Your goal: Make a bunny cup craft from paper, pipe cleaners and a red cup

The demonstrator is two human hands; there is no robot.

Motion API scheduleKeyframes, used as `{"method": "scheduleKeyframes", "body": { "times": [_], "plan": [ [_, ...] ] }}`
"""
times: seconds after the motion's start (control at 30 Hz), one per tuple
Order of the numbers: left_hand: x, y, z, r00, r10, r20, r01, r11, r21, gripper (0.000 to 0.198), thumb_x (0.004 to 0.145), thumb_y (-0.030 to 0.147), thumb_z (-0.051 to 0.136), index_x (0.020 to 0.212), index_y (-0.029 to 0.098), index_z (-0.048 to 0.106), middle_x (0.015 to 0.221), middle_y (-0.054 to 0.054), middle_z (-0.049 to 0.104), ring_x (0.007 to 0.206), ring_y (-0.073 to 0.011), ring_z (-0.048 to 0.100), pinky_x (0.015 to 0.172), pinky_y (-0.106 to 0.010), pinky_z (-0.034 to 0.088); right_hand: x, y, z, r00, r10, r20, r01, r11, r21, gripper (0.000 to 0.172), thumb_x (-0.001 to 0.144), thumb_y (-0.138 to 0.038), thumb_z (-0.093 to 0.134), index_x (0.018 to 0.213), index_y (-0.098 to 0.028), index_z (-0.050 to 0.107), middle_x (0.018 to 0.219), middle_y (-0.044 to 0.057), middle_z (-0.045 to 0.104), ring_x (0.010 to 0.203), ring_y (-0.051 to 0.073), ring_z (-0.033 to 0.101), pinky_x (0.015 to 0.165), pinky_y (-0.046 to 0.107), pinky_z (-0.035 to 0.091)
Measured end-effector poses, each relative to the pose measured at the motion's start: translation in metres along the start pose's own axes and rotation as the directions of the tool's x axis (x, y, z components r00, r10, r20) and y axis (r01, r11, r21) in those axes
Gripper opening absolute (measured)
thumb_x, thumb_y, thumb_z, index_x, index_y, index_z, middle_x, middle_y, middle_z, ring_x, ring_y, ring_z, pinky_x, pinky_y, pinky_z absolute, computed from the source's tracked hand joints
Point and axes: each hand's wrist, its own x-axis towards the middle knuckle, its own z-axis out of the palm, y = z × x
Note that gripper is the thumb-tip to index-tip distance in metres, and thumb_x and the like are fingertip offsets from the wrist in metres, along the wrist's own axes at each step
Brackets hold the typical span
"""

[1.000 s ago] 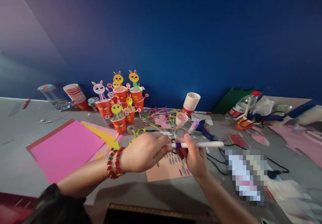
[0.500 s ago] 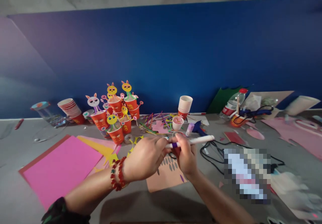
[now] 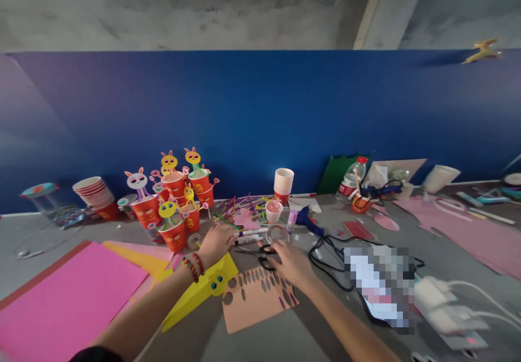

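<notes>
My left hand (image 3: pixel 217 245), wearing red bead bracelets, is closed with its fingertips at the end of a white marker (image 3: pixel 247 233) with a purple band. The marker lies low over the table beside another marker (image 3: pixel 250 239). My right hand (image 3: pixel 291 264) has its fingers curled at the black handles of a pair of scissors (image 3: pixel 266 263); the exact hold is partly hidden. The blades point left. Below lies a peach paper sheet (image 3: pixel 256 310) with several oval holes. A yellow paper piece (image 3: pixel 195 297) with two stuck-on eyes lies under my left forearm.
Orange cups (image 3: pixel 173 235) with paper animal heads stand at the left, beside stacked cups (image 3: pixel 95 194). Pink paper (image 3: pixel 77 291) lies front left. Colourful sticks (image 3: pixel 248 204), a small white cup (image 3: pixel 273 211), a glue stick (image 3: pixel 292 221) and a blue glue gun (image 3: pixel 309 221) are behind my hands. Black cable (image 3: pixel 334 275) runs right.
The marker has gone from between my two hands down to the tabletop. My hands have spread apart, the right reaching the scissors. The yellow piece with eyes now shows; the view has shifted.
</notes>
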Motion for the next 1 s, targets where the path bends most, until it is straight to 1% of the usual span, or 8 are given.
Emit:
{"method": "scheduleKeyframes", "body": {
  "times": [0.07, 0.17, 0.37, 0.63, 0.8, 0.83, 0.93, 1.0],
  "plan": [
    [-0.006, -0.004, 0.008, 1.000, 0.013, 0.006, -0.014, 0.999, 0.038, 0.025, 0.099, 0.029, 0.048, 0.100, 0.021, 0.072, 0.101, -0.009, 0.070, 0.102, -0.0259, 0.063, 0.092, -0.040, 0.049, -0.005, 0.001, 0.006, 0.998, -0.002, 0.059, 0.007, 0.997, -0.083, 0.019, 0.085, -0.028, 0.065, 0.103, -0.021, 0.068, 0.107, 0.010, 0.068, 0.097, 0.028, 0.067, 0.077, 0.032, 0.048],
    [-0.010, -0.008, 0.014, 1.000, 0.029, 0.006, -0.030, 0.996, 0.084, 0.027, 0.098, 0.031, 0.049, 0.109, 0.025, 0.072, 0.113, -0.010, 0.068, 0.110, -0.0273, 0.060, 0.099, -0.046, 0.046, -0.002, -0.004, 0.009, 0.992, 0.008, 0.126, 0.013, 0.986, -0.167, 0.025, 0.086, -0.027, 0.064, 0.111, -0.022, 0.067, 0.113, 0.010, 0.067, 0.102, 0.029, 0.065, 0.080, 0.033, 0.049],
    [-0.010, -0.008, 0.025, 0.999, 0.030, -0.034, -0.024, 0.984, 0.175, 0.029, 0.097, 0.031, 0.051, 0.116, 0.027, 0.072, 0.138, -0.013, 0.057, 0.127, -0.0337, 0.051, 0.109, -0.055, 0.038, 0.009, -0.015, 0.001, 0.984, 0.024, 0.176, 0.022, 0.967, -0.256, 0.021, 0.085, -0.022, 0.061, 0.104, -0.019, 0.069, 0.110, 0.012, 0.069, 0.104, 0.029, 0.065, 0.079, 0.033, 0.050],
    [0.000, 0.006, 0.042, 0.997, 0.062, -0.049, -0.050, 0.974, 0.220, 0.029, 0.096, 0.026, 0.051, 0.118, 0.024, 0.071, 0.139, -0.015, 0.058, 0.135, -0.0338, 0.045, 0.111, -0.055, 0.036, 0.007, -0.022, -0.013, 0.988, 0.017, 0.152, 0.024, 0.965, -0.262, 0.025, 0.080, -0.014, 0.060, 0.102, -0.021, 0.069, 0.106, 0.008, 0.073, 0.100, 0.027, 0.067, 0.078, 0.031, 0.048],
    [-0.001, 0.008, 0.040, 0.998, 0.050, -0.039, -0.041, 0.979, 0.199, 0.031, 0.095, 0.023, 0.053, 0.121, 0.024, 0.068, 0.140, -0.014, 0.057, 0.135, -0.0340, 0.044, 0.111, -0.055, 0.036, -0.019, -0.004, -0.043, 0.994, 0.056, 0.096, -0.034, 0.976, -0.216, 0.021, 0.080, -0.015, 0.060, 0.098, -0.022, 0.068, 0.104, 0.007, 0.073, 0.096, 0.026, 0.068, 0.077, 0.031, 0.046],
    [-0.004, 0.010, 0.037, 0.998, 0.049, -0.040, -0.040, 0.981, 0.190, 0.032, 0.094, 0.023, 0.053, 0.123, 0.024, 0.067, 0.141, -0.014, 0.056, 0.135, -0.0337, 0.044, 0.110, -0.055, 0.037, -0.027, 0.002, -0.050, 0.994, 0.078, 0.078, -0.061, 0.978, -0.200, 0.020, 0.081, -0.017, 0.060, 0.099, -0.022, 0.067, 0.102, 0.007, 0.074, 0.092, 0.025, 0.068, 0.075, 0.031, 0.047],
    [-0.020, 0.026, 0.024, 0.997, 0.069, -0.031, -0.064, 0.987, 0.150, 0.034, 0.092, 0.026, 0.056, 0.125, 0.024, 0.064, 0.140, -0.012, 0.057, 0.132, -0.0311, 0.047, 0.110, -0.051, 0.038, -0.053, 0.023, -0.061, 0.988, 0.145, 0.054, -0.137, 0.983, -0.120, 0.017, 0.088, -0.026, 0.055, 0.103, -0.023, 0.063, 0.077, 0.002, 0.071, 0.068, 0.020, 0.066, 0.062, 0.028, 0.046],
    [-0.034, 0.041, 0.021, 0.989, 0.142, 0.040, -0.144, 0.988, 0.047, 0.045, 0.089, 0.040, 0.062, 0.131, 0.023, 0.058, 0.138, -0.012, 0.058, 0.129, -0.0294, 0.049, 0.111, -0.048, 0.038, -0.071, 0.035, -0.059, 0.982, 0.181, 0.048, -0.181, 0.983, -0.022, 0.020, 0.092, -0.034, 0.050, 0.103, -0.022, 0.060, 0.076, 0.001, 0.069, 0.059, 0.017, 0.063, 0.055, 0.026, 0.046]
  ]
}}
